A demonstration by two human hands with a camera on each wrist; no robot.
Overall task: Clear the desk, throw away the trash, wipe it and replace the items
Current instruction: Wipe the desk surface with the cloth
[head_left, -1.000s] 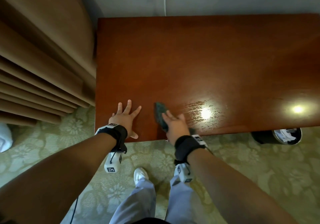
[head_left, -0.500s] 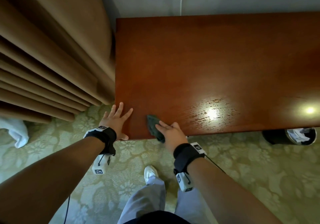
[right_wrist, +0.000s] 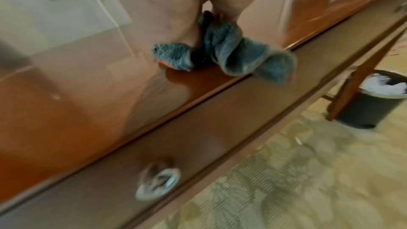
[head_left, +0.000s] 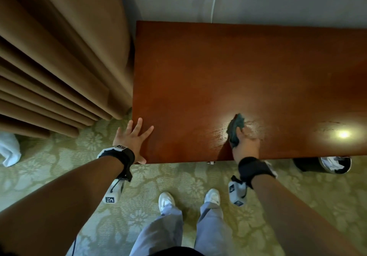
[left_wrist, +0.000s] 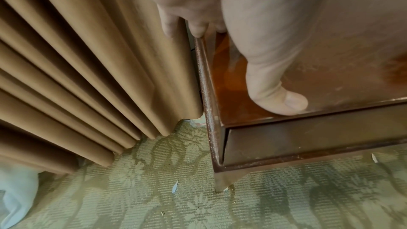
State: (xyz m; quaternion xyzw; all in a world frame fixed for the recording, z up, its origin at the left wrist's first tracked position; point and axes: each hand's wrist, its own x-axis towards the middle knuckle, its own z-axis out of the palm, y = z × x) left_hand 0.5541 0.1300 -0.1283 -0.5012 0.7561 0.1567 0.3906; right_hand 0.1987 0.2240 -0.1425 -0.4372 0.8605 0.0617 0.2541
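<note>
Our right hand [head_left: 246, 144], gripping the bunched grey cloth [head_left: 236, 128], has swept right along the near edge of the desk [head_left: 218, 67] to lower centre-right of frame. Our left hand [head_left: 131, 140] stays flat, fingers spread, on the lower-left corner. Wiping seems midway; nothing is replaced yet.

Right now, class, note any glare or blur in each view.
Head view: two bright glare spots on the desk, one beside the cloth. Right wrist view: motion blur smears the drawer knob and carpet. Left wrist view: sharp, the left hand washed out.
</note>
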